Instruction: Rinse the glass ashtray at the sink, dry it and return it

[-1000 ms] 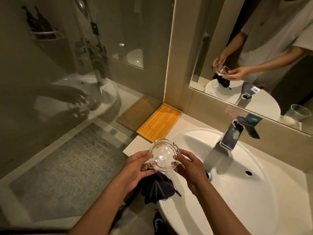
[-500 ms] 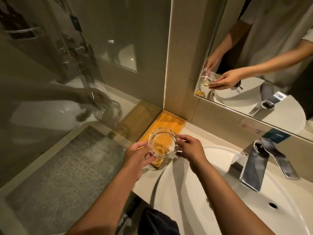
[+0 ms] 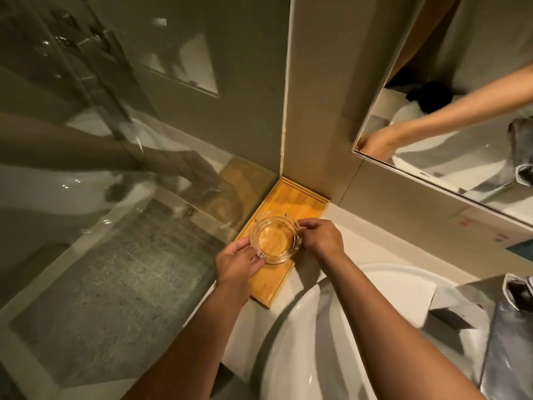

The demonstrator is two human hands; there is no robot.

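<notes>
The round clear glass ashtray (image 3: pixel 274 238) is upright over the middle of the yellow wooden tray (image 3: pixel 300 201) in the counter's back left corner. I cannot tell whether it rests on the tray or hovers just above it. My left hand (image 3: pixel 237 262) grips its near left rim. My right hand (image 3: pixel 321 238) pinches its right rim. The white sink basin (image 3: pixel 340 342) lies to the lower right, under my right forearm.
A glass shower partition (image 3: pixel 115 197) borders the counter on the left. A mirror (image 3: pixel 461 125) hangs on the back wall at the right. The chrome tap (image 3: pixel 516 307) stands at the right edge. White counter (image 3: pixel 375 241) runs behind the basin.
Both hands carried the ashtray from above the basin's left rim to the back left, over the wooden tray. The dark cloth on the basin's edge has dropped out of view.
</notes>
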